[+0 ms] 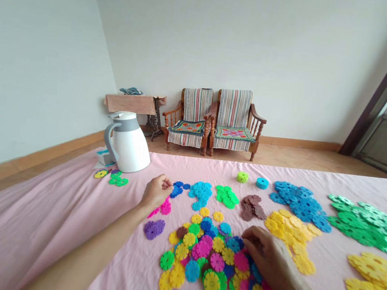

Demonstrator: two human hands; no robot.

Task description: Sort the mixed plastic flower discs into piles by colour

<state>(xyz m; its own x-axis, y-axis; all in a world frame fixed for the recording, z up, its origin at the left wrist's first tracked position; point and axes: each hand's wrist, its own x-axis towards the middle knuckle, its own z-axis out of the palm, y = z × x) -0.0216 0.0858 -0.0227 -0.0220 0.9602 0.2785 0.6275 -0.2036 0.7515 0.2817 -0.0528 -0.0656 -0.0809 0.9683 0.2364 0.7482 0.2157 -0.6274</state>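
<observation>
A mixed heap of coloured plastic snowflake discs lies on the pink cloth in front of me. My left hand is stretched forward with its fingers pinched together beside a small dark blue group, just above a few magenta discs; what it pinches is hidden. My right hand rests palm down on the right side of the heap, fingers curled onto the discs there. Purple discs lie left of the heap.
Sorted piles sit farther back: light blue, green, brown, blue, yellow. Large green and yellow piles lie at right. A white jug stands at back left. Two armchairs stand by the wall.
</observation>
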